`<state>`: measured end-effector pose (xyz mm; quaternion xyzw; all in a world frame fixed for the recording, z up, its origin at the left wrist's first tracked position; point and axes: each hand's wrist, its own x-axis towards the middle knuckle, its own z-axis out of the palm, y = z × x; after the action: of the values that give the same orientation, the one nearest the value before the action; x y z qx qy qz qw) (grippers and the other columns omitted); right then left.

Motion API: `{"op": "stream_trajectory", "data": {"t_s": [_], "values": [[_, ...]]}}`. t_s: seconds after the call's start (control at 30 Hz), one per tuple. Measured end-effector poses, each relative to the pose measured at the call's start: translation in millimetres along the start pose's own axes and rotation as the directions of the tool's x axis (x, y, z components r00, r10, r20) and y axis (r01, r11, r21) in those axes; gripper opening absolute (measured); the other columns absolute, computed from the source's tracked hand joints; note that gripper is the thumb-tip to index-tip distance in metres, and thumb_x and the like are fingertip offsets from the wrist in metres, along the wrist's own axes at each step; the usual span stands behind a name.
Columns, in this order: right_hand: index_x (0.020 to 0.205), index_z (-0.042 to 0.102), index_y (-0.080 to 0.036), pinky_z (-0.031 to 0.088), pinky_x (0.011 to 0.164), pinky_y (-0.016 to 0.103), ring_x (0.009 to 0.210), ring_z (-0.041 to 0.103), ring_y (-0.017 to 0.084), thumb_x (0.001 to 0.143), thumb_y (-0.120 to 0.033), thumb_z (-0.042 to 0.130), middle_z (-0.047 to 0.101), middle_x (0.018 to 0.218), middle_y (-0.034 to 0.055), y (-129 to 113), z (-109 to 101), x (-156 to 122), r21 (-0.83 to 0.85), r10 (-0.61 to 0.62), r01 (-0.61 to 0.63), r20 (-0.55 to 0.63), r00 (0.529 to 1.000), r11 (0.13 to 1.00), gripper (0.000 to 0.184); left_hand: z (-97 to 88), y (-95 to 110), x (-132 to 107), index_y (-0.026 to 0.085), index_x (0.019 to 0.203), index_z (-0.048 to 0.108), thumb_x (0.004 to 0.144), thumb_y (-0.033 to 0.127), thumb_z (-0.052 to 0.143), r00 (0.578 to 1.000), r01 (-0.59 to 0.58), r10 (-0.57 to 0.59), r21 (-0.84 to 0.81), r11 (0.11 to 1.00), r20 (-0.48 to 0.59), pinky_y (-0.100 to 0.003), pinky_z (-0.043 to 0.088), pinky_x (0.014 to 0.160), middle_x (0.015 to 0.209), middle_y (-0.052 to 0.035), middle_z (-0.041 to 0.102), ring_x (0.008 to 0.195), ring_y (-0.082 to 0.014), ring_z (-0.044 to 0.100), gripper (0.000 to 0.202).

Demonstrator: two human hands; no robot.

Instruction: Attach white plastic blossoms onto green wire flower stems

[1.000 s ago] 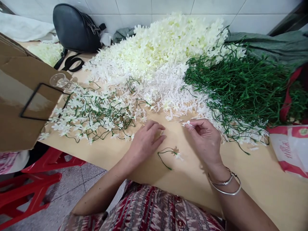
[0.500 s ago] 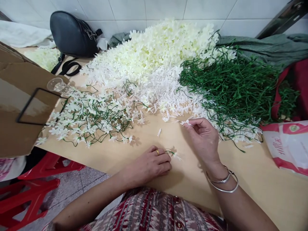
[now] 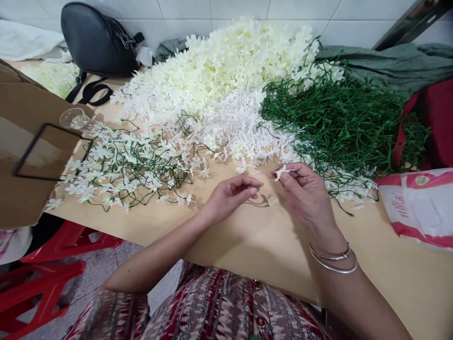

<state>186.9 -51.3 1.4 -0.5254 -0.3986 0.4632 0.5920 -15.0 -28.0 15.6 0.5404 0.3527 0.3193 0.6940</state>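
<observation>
My left hand (image 3: 233, 194) is raised a little over the table with thumb and fingers pinched together. A small green end of an artificial flower stem (image 3: 258, 187) pokes out of the pinch, and the fingers hide most of it. To its right, my right hand (image 3: 306, 193) grips a white artificial flower (image 3: 283, 174) between thumb and fingertips, its thin white stamens pointing right. The two hands are close but apart. Behind them lie a heap of white stamens (image 3: 244, 113), a mound of loose cream petals (image 3: 226, 61) and a tangle of green stems (image 3: 339, 118).
Several flowers on stems (image 3: 130, 165) are piled at the left, near a clear plastic cup (image 3: 72, 119) and a cardboard box (image 3: 38, 156). A black bag (image 3: 99, 42) stands at the back. At the right lies a red and white packet (image 3: 421, 205). Red stools (image 3: 46, 283) are below.
My left hand has lifted off the table, now pinching a green stem. The stem piece with white stamens no longer shows on the tabletop. My right hand has turned the flower and drawn slightly right.
</observation>
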Motion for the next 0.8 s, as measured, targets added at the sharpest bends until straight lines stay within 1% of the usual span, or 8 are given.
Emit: {"op": "stream_trajectory", "data": {"t_s": [0.1,0.17,0.27,0.47,0.67,0.8], "values": [[0.087,0.073,-0.029,0.06,0.081,0.042,0.083,0.073,0.023,0.076,-0.057,0.086,0.078,0.09,0.0024,1,0,1,-0.01,0.074,-0.074,0.088,0.993,0.997,0.032,-0.1,-9,12,0.02,0.106,0.078,0.089,0.048,0.08,0.996,-0.009,0.007,-0.015,1.0,-0.091,-0.028,0.062,0.082,0.099,-0.0046,0.079,0.083,-0.0132,0.075,0.033],[0.086,0.074,-0.029,0.06,0.08,0.041,0.081,0.071,0.023,0.076,-0.058,0.085,0.077,0.089,0.002,1,-1,2,-0.025,0.097,-0.095,0.135,0.986,0.995,0.033,1.5,-13,13,0.02,0.106,0.078,0.088,0.051,0.081,0.992,-0.019,0.015,-0.03,0.999,-0.123,-0.027,0.062,0.08,0.095,-0.0039,0.079,0.08,-0.0124,0.075,0.037],[0.087,0.074,-0.029,0.059,0.081,0.042,0.081,0.07,0.023,0.077,-0.058,0.084,0.077,0.087,0.0016,2,-2,1,-0.05,0.123,-0.115,0.19,0.974,0.992,0.032,4.8,-15,11,0.019,0.102,0.078,0.084,0.056,0.083,0.988,-0.016,0.007,-0.057,0.998,-0.153,-0.028,0.063,0.08,0.089,-0.0036,0.078,0.078,-0.0133,0.076,0.041],[0.086,0.076,-0.03,0.058,0.078,0.038,0.079,0.067,0.021,0.076,-0.054,0.087,0.075,0.083,-0.0002,1,-1,-2,-0.047,0.163,-0.157,0.187,0.969,0.986,0.028,7.6,-16,10,0.019,0.095,0.076,0.081,0.057,0.085,0.991,-0.011,-0.003,-0.109,0.994,-0.133,-0.028,0.064,0.079,0.087,-0.0026,0.078,0.077,-0.0137,0.077,0.042],[0.084,0.076,-0.028,0.059,0.077,0.036,0.078,0.068,0.019,0.076,-0.052,0.087,0.076,0.085,0.0,-3,3,-4,-0.099,0.151,-0.134,0.195,0.969,0.986,0.028,8.9,-17,8,0.018,0.095,0.075,0.082,0.059,0.084,0.991,-0.007,-0.003,-0.075,0.997,-0.135,-0.03,0.064,0.079,0.083,-0.0037,0.078,0.076,-0.0152,0.077,0.044],[0.084,0.075,-0.026,0.058,0.073,0.034,0.074,0.066,0.017,0.078,-0.048,0.086,0.075,0.081,-0.0006,-5,5,-4,-0.122,0.142,-0.119,0.196,0.97,0.985,0.025,9.9,-16,8,0.018,0.093,0.075,0.081,0.059,0.084,0.99,-0.009,-0.002,-0.076,0.997,-0.143,-0.028,0.063,0.077,0.082,-0.0029,0.078,0.074,-0.014,0.076,0.044]]}}
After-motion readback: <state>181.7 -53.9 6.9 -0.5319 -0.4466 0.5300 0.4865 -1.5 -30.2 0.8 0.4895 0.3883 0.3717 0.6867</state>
